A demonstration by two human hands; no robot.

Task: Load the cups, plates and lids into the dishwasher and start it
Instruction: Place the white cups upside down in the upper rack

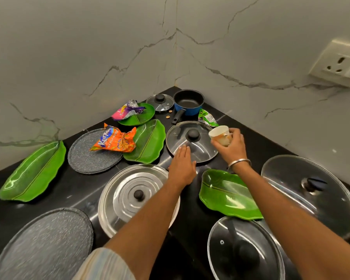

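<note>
Both hands reached over a black counter (73,196). Nearest, under the left forearm, lay a steel lid (127,197), its right edge hidden by that arm. Left of it a grey speckled plate (47,245) ran off the bottom edge. Under the right forearm sat a glass lid (244,249), also cut off below, and a larger glass lid (311,193) that the arm partly covered. Between the two forearms lay a green leaf-shaped plate (228,194).

Further out, the left hand (182,168) was flat, fingers straight and together, fingertips (183,149) resting on the near rim of a black-knobbed glass lid (190,142). Just to its right, the right hand (231,147) gripped a pale cup (220,135), tilted with its mouth toward the left; the fingers hid the cup's far side, and its markings were too blurred to read.

Left of the left hand lay another leaf plate (148,142) and a second grey plate (89,156), both partly under an orange snack packet (115,140); well to the left lay a third leaf plate (33,172).

Beyond the hands stood a blue saucepan (188,103), a small glass lid (160,102), a green wrapper (207,118), and a leaf plate (137,118) holding a pink packet (125,111).
</note>
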